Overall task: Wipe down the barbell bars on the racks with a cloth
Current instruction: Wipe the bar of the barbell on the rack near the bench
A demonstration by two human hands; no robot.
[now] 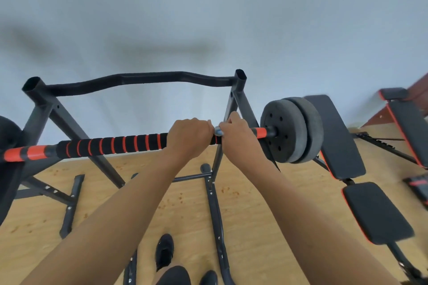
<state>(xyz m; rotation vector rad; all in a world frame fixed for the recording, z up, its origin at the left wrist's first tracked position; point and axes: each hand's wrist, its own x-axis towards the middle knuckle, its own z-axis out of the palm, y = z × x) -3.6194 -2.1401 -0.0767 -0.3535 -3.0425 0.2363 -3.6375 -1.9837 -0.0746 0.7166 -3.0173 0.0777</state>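
Observation:
A barbell bar (111,144) with a black and orange striped grip lies across a black rack (46,109). Grey weight plates (291,129) sit on its right end, and a dark plate shows at the far left edge. My left hand (188,133) grips the bar right of its middle. Right beside it, my right hand (234,132) curls over the bar, pinching a small bluish-white cloth (218,131) against it. Most of the cloth is hidden between the two hands.
The rack's wavy black top bar (139,81) runs behind the barbell, in front of a pale wall. A black and red weight bench (342,146) stands to the right, another bench (407,118) beyond it. Rack feet (215,203) cross the wooden floor near my shoes (164,250).

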